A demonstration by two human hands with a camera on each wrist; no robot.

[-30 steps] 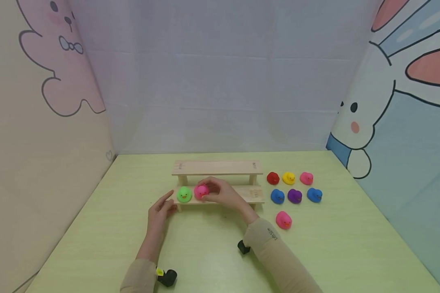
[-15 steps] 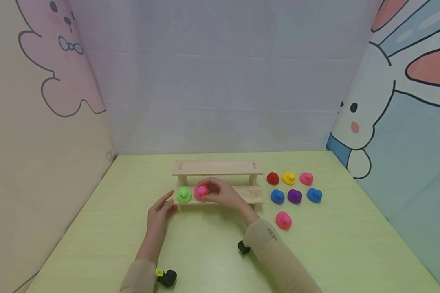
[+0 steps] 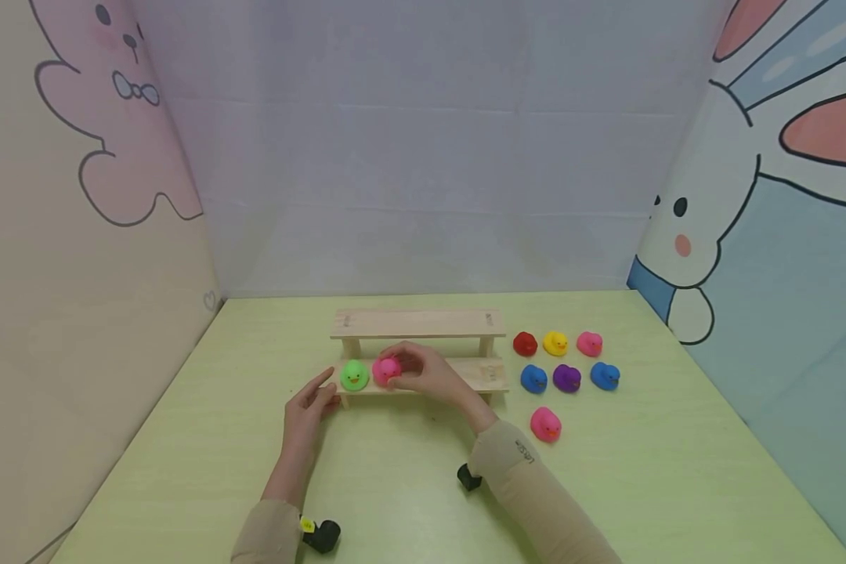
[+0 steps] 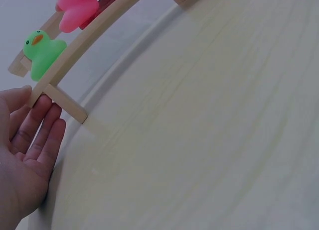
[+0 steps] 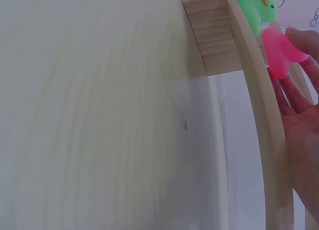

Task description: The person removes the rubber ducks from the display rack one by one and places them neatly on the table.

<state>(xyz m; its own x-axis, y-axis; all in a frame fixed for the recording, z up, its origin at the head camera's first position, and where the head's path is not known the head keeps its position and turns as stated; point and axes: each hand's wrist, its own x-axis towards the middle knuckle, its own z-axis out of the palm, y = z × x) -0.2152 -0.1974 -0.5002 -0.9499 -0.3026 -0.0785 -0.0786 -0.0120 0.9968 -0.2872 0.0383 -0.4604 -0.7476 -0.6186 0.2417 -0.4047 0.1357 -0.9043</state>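
Note:
On the lower step of a wooden two-step stand (image 3: pixel 475 370), a green rubber duck (image 3: pixel 355 375) sits near the left end. Right beside it is a pink rubber duck (image 3: pixel 386 370), which my right hand (image 3: pixel 426 374) holds between thumb and fingers. The right wrist view shows this pink duck (image 5: pixel 279 51) on the step with the thumb on its upper side. My left hand (image 3: pixel 309 411) grips the left end of the lower step; in the left wrist view its thumb lies at the top edge and the fingers (image 4: pixel 37 123) are beneath.
The stand's upper step (image 3: pixel 423 323) rises behind. Right of it on the table are a red duck (image 3: pixel 525 343), a yellow duck (image 3: pixel 554 343), a purple duck (image 3: pixel 567 377), blue ducks (image 3: pixel 605 376) and more pink ducks (image 3: pixel 546 424). Fabric walls enclose the table's back and sides.

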